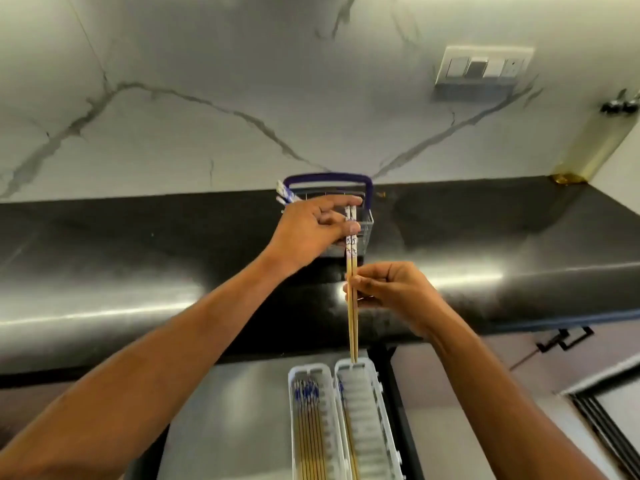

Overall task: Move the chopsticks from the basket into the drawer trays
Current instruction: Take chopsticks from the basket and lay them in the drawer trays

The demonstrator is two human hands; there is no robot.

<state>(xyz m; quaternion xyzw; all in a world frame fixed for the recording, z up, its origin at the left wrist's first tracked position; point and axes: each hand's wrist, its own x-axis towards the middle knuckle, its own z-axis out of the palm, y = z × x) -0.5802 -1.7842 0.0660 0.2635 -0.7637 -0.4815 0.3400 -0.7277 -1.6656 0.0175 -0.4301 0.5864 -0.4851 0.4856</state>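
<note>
Chopsticks (352, 306) — upright, in left hand (311, 230) and right hand (391, 289).

basket (366, 216): mostly hidden behind the left hand (308, 233); its contents cannot be counted
chopsticks left in basket (285, 195): only blurred tips show
held pair's upper ends (350, 216): partly covered by fingers
left tray (294, 410) and right tray (375, 410): near ends cut off by the bottom edge
switch plate (485, 65): too blurred to read
forearms: cut off at the frame edges

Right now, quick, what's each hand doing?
Left hand: pinches the top of the chopstick pair.
Right hand: pinches the same pair lower down.
</note>
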